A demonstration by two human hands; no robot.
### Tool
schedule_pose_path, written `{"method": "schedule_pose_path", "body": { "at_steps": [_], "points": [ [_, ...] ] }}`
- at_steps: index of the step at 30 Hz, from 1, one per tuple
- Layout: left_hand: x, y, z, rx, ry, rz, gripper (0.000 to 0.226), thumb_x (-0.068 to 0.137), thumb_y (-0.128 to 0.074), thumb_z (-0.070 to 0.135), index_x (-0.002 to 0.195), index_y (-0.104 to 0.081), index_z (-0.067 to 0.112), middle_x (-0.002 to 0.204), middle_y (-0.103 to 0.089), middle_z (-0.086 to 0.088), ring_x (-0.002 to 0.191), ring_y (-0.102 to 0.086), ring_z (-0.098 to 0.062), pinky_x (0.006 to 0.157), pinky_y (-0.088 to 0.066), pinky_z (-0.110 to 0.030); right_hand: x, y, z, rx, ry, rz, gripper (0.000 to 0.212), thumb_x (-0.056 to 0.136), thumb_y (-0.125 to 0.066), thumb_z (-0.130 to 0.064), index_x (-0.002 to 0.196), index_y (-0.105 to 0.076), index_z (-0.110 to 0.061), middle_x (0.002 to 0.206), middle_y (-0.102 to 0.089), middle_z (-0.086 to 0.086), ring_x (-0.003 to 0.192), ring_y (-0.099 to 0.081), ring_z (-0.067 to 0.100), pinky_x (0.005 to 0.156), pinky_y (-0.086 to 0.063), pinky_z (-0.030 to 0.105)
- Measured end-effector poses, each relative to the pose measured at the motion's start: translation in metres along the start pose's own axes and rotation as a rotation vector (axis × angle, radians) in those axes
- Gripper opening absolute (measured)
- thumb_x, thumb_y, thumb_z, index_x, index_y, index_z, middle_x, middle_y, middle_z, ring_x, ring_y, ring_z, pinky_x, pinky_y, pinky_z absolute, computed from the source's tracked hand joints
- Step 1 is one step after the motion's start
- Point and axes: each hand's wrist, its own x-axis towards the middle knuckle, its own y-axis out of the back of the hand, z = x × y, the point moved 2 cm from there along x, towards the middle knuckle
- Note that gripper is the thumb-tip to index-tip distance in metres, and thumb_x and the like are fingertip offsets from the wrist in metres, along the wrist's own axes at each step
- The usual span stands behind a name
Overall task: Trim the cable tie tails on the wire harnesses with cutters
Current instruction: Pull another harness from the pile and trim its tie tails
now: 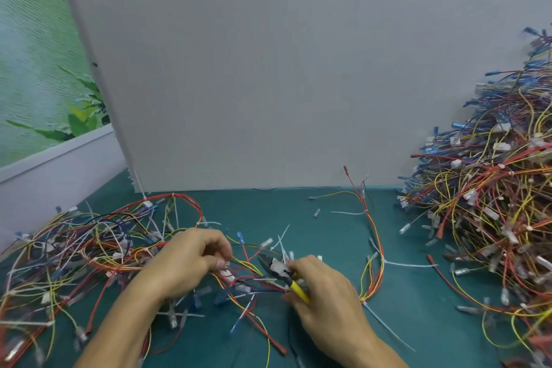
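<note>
Cutters (pixel 276 269), yellow-handled, gripped in right hand (pixel 325 296), nose toward 10 o'clock; left hand (pixel 185 260) pinches wire harness (pixel 239 276) at cutters' 9 o'clock.

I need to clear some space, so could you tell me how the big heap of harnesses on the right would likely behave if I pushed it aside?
The heap of harnesses would probably move as one tangled mass, since its thin wires loop through each other. Piled high beside the grey board, its top may slump. Trailing ends would likely snag.
</note>
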Motion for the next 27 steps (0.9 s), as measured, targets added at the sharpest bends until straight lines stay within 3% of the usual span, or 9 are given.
{"method": "schedule_pose_path", "body": {
  "at_steps": [5, 7, 11, 20, 24, 27],
  "points": [
    [0.002, 0.0, -0.002, -0.026, 0.037, 0.219, 0.028, 0.085, -0.067, 0.006, 0.077, -0.063, 0.032, 0.078, -0.067, 0.009, 0.075, -0.063, -0.007, 0.07, -0.048, -0.025, -0.001, 0.009, 0.001, 0.0, 0.014, 0.122, 0.016, 0.088, -0.062, -0.036, 0.101, -0.058, -0.028, 0.095, -0.058, -0.012, 0.088, -0.056, 0.019, 0.068, -0.045, 0.036],
    [0.002, 0.001, -0.003, 0.004, 0.041, 0.233, 0.027, 0.086, -0.067, 0.007, 0.077, -0.061, 0.032, 0.08, -0.065, 0.011, 0.076, -0.06, -0.004, 0.066, -0.043, -0.018, 0.0, 0.014, 0.004, 0.037, -0.049, 0.2, 0.011, 0.087, -0.065, -0.034, 0.092, -0.056, -0.029, 0.087, -0.058, -0.013, 0.08, -0.055, 0.017, 0.064, -0.041, 0.035],
    [0.001, 0.003, -0.005, 0.033, 0.048, 0.227, 0.029, 0.086, -0.067, 0.007, 0.076, -0.06, 0.033, 0.077, -0.063, 0.014, 0.074, -0.056, 0.003, 0.063, -0.037, -0.012, 0.003, 0.021, 0.014, 0.107, -0.157, 0.297, 0.022, 0.086, -0.067, -0.032, 0.08, -0.047, -0.031, 0.075, -0.053, -0.015, 0.071, -0.048, 0.014, 0.061, -0.035, 0.031],
    [0.005, -0.007, 0.002, 0.007, 0.001, 0.187, 0.017, 0.084, -0.07, 0.015, 0.083, -0.067, 0.032, 0.071, -0.064, 0.017, 0.069, -0.057, 0.008, 0.06, -0.038, -0.004, -0.001, 0.01, 0.005, 0.003, -0.003, 0.092, 0.012, 0.091, -0.057, -0.032, 0.098, -0.048, -0.029, 0.092, -0.046, -0.015, 0.087, -0.051, 0.019, 0.069, -0.043, 0.039],
    [0.005, -0.009, 0.003, 0.034, -0.015, 0.178, 0.01, 0.089, -0.065, 0.024, 0.092, -0.069, 0.032, 0.081, -0.067, 0.018, 0.079, -0.06, 0.003, 0.069, -0.043, -0.014, 0.0, 0.01, 0.001, -0.105, 0.053, 0.004, 0.012, 0.092, -0.052, -0.032, 0.102, -0.047, -0.027, 0.102, -0.048, -0.009, 0.09, -0.05, 0.022, 0.067, -0.04, 0.037],
    [0.006, -0.011, 0.004, 0.137, -0.048, 0.207, 0.01, 0.093, -0.058, 0.025, 0.09, -0.066, 0.03, 0.081, -0.062, 0.016, 0.078, -0.055, 0.0, 0.068, -0.038, -0.021, 0.0, 0.011, -0.003, -0.141, 0.117, -0.003, 0.01, 0.091, -0.053, -0.03, 0.099, -0.05, -0.025, 0.099, -0.05, -0.009, 0.085, -0.049, 0.022, 0.062, -0.03, 0.034]
  ]
}}
